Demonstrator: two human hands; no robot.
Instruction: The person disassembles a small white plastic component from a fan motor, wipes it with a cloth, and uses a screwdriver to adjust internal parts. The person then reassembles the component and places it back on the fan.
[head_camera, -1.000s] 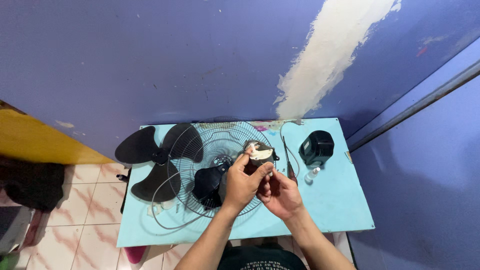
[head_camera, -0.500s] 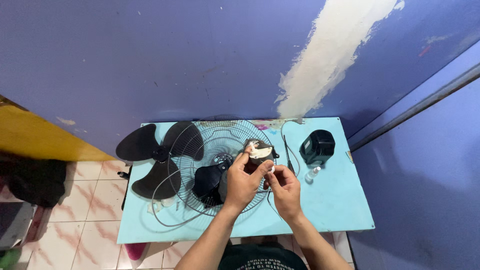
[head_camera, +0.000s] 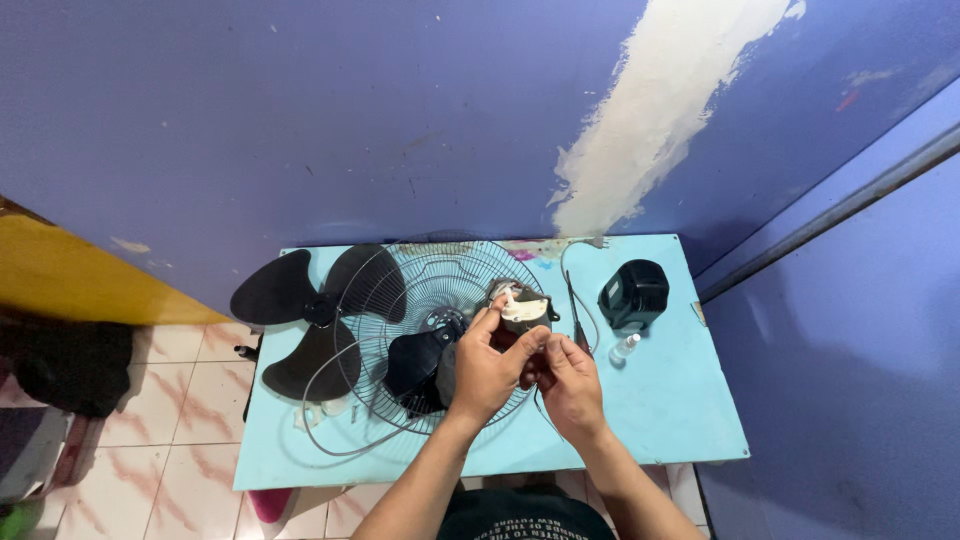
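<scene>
- Head view: we see the left hand (head_camera: 487, 368) and the right hand (head_camera: 571, 387) meeting over a light blue table (head_camera: 660, 420), knuckles close together.
- The left hand's fingers (head_camera: 484, 324) are curled, thumb and forefinger pinching the near edge of a small fan motor (head_camera: 522, 308), which sits just beyond the fingertips, lifted off the table.
- The right hand's fingers (head_camera: 556, 352) are bent inward and pressed close together just under the motor; we cannot tell what they pinch, as the left hand hides their tips.
- A round wire fan guard (head_camera: 400, 290) lies flat beneath and beyond the left fingers, with a dark motor housing (head_camera: 415, 365) just left of them.
- A black three-blade fan propeller (head_camera: 300, 320) lies well to the left of the left fingers, partly under the guard.
- A black plastic cover (head_camera: 633, 294) stands to the right of the right fingers, with a small clear bottle (head_camera: 624, 347) nearer them.
- A thin cable (head_camera: 572, 300) runs just beyond the right fingers.
</scene>
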